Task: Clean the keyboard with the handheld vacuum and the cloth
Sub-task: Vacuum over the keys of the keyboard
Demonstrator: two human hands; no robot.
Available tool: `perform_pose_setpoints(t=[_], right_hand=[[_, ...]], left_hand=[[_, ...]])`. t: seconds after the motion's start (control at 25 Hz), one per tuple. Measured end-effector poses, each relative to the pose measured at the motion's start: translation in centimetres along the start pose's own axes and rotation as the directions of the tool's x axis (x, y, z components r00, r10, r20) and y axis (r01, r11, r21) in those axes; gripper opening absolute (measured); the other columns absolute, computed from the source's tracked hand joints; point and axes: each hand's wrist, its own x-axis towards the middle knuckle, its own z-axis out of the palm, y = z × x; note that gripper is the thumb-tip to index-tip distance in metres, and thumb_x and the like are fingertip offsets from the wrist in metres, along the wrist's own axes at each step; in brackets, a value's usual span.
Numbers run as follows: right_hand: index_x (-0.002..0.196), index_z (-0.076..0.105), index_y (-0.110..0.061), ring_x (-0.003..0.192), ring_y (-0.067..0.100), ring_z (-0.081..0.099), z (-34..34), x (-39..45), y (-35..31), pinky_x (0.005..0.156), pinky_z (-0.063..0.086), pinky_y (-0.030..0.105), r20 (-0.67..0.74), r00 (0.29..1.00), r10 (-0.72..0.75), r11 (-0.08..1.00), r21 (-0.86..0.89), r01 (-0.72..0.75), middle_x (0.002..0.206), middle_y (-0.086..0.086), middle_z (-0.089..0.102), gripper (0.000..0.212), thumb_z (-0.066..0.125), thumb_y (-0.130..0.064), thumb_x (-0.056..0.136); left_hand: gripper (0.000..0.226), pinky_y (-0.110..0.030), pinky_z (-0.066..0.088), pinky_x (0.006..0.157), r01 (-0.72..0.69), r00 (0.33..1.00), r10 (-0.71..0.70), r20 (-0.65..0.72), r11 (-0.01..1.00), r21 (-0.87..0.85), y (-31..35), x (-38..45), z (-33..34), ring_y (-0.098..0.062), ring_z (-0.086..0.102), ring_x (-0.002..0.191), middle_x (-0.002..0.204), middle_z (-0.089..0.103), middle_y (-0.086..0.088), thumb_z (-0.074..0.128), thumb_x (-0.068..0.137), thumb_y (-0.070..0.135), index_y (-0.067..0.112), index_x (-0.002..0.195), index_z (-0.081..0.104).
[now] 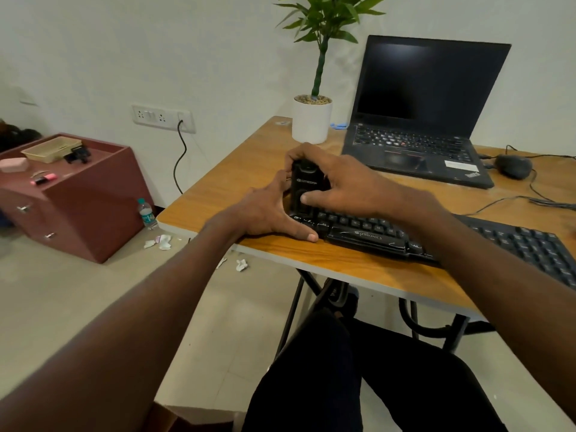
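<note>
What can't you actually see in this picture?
- Head view: the cleaning cloth appears nowhere.
- The handheld vacuum: its nozzle is hidden behind the right hand and left hand.
- The keyboard: its right end is cut by the frame edge; the right forearm covers its middle.

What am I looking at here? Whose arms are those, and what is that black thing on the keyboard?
There is just one picture, taken by a camera worn on a person's head, so you see their own two arms reaching forward. The right hand grips a small black handheld vacuum, standing on the left end of a black keyboard. The left hand rests beside it, its thumb at the keyboard's corner, as if steadying it. All this sits on a wooden table. Farther back are an open laptop with a dark screen, a mouse and a green plant in a white pot. I cannot see a cloth anywhere. On the floor lie bits of crumpled paper and a water bottle.
</note>
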Motion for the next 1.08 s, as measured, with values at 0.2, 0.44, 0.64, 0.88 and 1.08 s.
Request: perform_pose_setpoints(t=[0.2,0.44,0.64,0.88,1.08], right_hand=[[0.131,0.048,-0.034,0.095,0.002,0.062,-1.2,-0.4,0.2,0.071,0.053,0.018,-0.016,1.000,0.011,0.997,-0.080,-0.012,0.105,-0.018,0.057,0.048,0.070,-0.018,0.091],[0.128,0.048,-0.033,0.091,0.012,0.066,-1.6,-1.0,1.1,0.065,0.057,0.021,-0.038,0.992,0.117,0.993,-0.025,-0.118,0.109,-0.005,0.060,0.047,0.069,-0.016,0.090],[0.124,0.050,-0.034,0.092,0.016,0.067,-2.6,-2.1,3.1,0.061,0.052,0.018,-0.042,0.955,0.292,0.956,0.035,-0.291,0.113,0.002,0.063,0.044,0.071,-0.018,0.089],[0.131,0.045,-0.038,0.094,0.014,0.068,-1.8,-2.1,2.0,0.065,0.060,0.021,0.003,0.990,0.144,0.986,0.087,-0.143,0.122,-0.003,0.058,0.049,0.070,-0.018,0.094],[0.125,0.048,-0.042,0.100,0.012,0.060,-5.4,-3.0,1.9,0.069,0.050,0.026,0.179,0.945,0.273,0.960,-0.117,-0.255,0.114,-0.009,0.056,0.050,0.070,-0.015,0.089]], left_hand=[[0.129,-0.056,0.027,0.125,-0.016,1.000,0.016,0.005,1.000,0.002,0.4,-0.2,-0.1,-0.023,0.038,0.150,0.163,0.042,0.011,0.092,0.052,0.078,0.047,0.152,0.015],[0.126,-0.054,0.027,0.126,-0.030,0.999,0.030,0.013,1.000,-0.001,0.5,-0.3,-0.2,-0.018,0.039,0.149,0.164,0.041,0.012,0.090,0.050,0.081,0.045,0.149,0.021],[0.126,-0.053,0.028,0.125,-0.044,0.999,0.044,0.020,0.999,-0.004,0.4,-0.3,-0.2,-0.012,0.042,0.145,0.161,0.042,0.017,0.086,0.043,0.088,0.047,0.145,0.023],[0.126,-0.054,0.028,0.125,-0.045,0.999,0.045,0.019,0.999,0.009,0.3,-0.1,-0.2,-0.016,0.040,0.147,0.163,0.041,0.016,0.086,0.046,0.086,0.048,0.146,0.021],[0.124,-0.054,0.027,0.125,-0.043,0.999,0.043,0.017,0.999,0.005,0.3,-0.1,-0.2,-0.012,0.040,0.143,0.158,0.042,0.022,0.085,0.043,0.088,0.049,0.143,0.023]])
